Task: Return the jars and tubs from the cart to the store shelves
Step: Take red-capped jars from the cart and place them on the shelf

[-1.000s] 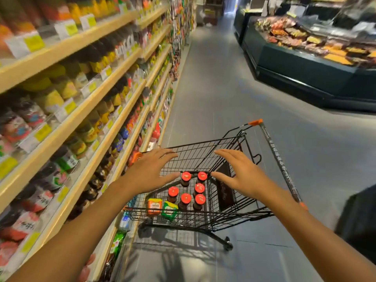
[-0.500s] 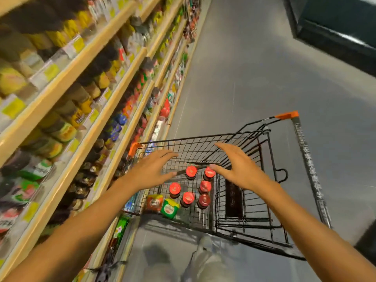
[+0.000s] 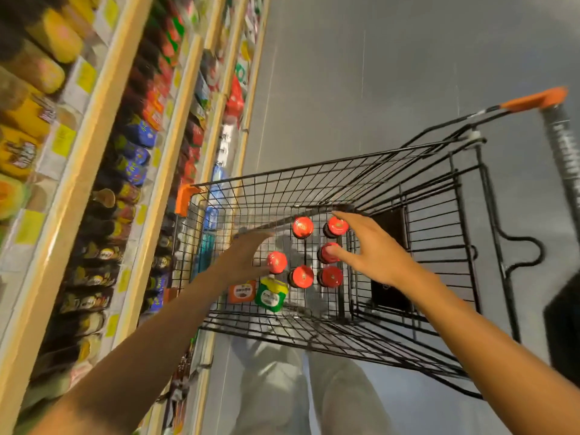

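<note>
Jars (image 3: 303, 227) with red lids are standing in the cart (image 3: 314, 183) beside two tubs (image 3: 270, 294), shelves (image 3: 163, 171) crowding its left, while both hands, left (image 3: 243, 260) and right (image 3: 373, 249), fingers spread and holding nothing, are reaching lower into the basket than half a second ago.

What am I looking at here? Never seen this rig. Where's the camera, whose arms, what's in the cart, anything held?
There is no robot: a person wears one wide-angle camera on the head, looking forward and down, so both bare arms reach in from the bottom of the picture. The left hand and right hand are over a black wire cart, fingers spread, holding nothing yet. On the cart floor stand six red-lidded jars, plus an orange tub and a green tub nearer the person. The right hand's fingers are over the jars; whether they touch is unclear. Stocked store shelves run along the left, blurred.
</note>
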Available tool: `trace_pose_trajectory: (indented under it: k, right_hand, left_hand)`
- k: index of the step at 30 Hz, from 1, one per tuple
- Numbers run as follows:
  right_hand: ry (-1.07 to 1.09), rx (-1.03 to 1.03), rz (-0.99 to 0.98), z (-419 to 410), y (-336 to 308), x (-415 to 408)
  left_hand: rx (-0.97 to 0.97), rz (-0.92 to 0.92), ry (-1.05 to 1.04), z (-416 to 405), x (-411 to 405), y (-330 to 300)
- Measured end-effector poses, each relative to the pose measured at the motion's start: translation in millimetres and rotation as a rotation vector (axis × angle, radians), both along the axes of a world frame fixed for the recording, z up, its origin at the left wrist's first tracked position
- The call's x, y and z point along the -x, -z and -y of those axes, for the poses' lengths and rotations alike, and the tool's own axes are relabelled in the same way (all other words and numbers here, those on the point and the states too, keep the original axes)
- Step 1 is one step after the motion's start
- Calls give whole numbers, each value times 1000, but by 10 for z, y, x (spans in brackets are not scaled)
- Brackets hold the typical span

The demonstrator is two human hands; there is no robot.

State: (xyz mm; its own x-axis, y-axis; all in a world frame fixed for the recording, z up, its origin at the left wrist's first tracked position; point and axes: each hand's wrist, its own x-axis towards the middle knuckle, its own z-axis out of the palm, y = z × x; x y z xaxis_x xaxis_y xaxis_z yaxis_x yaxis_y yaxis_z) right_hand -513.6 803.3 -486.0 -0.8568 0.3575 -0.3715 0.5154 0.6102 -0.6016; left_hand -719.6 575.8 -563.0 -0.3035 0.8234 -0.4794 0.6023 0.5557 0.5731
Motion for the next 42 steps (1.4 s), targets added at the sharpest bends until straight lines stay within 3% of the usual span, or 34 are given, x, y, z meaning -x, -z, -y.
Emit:
trace_pose_trajectory:
  k: [10,16,23,32,42]
  right_hand:
    - [103,148,68,198,1195,300]
    - [154,172,53,292,1662,299]
    - [224,228,48,400,2000,175]
    - [245,244,77,417,2093,206]
    - [326,295,58,286,2434,584]
  left_hand:
    - [166,144,-33,43,255,1561]
    - [138,275,-67,40,149,2203]
    - [1,294,-198,53,-9,2677]
    - [-128,250,-319,22,-27,2513]
    - [-231,302,-662,-171,333,1727]
